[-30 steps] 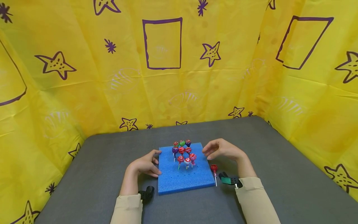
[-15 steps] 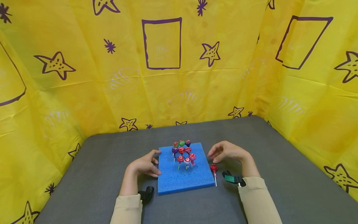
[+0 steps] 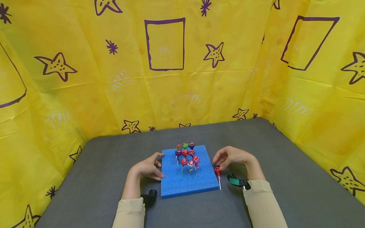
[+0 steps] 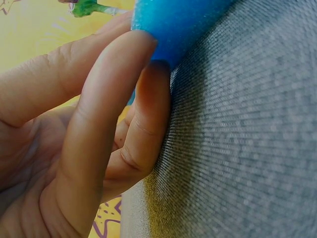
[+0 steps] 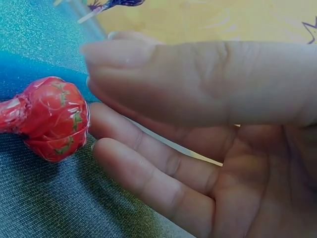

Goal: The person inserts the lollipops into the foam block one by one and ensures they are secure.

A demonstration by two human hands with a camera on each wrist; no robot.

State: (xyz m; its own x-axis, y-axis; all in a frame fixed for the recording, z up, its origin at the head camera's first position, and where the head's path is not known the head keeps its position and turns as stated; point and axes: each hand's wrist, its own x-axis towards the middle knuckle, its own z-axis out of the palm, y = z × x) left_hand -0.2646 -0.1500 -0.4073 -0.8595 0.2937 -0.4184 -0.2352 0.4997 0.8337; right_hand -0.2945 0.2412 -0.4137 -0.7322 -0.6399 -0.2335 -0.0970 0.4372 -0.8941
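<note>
A blue foam board (image 3: 189,186) with small holes lies on the grey table, and several wrapped lollipops (image 3: 185,153) stand upright in it by their sticks. My left hand (image 3: 147,167) rests at the board's left edge, thumb and fingers spread along it; in the left wrist view its fingertips touch the foam's side (image 4: 168,29). Beside the board's right edge lies a loose red lollipop (image 3: 218,171), stick toward me. My right hand (image 3: 235,157) hovers right over its head; in the right wrist view the fingertips are at the red wrapper (image 5: 57,119), thumb held apart above.
The grey tabletop (image 3: 119,148) extends around the board on all sides. Yellow cloth (image 3: 168,95) with starfish drawings hangs behind and at both sides. Black wrist cameras (image 3: 149,198) sit under the forearms, the right one (image 3: 238,181) near the loose lollipop.
My right hand has moved from the board's upper right edge outward and toward me, down to the loose lollipop's head. The left hand and the board have stayed put.
</note>
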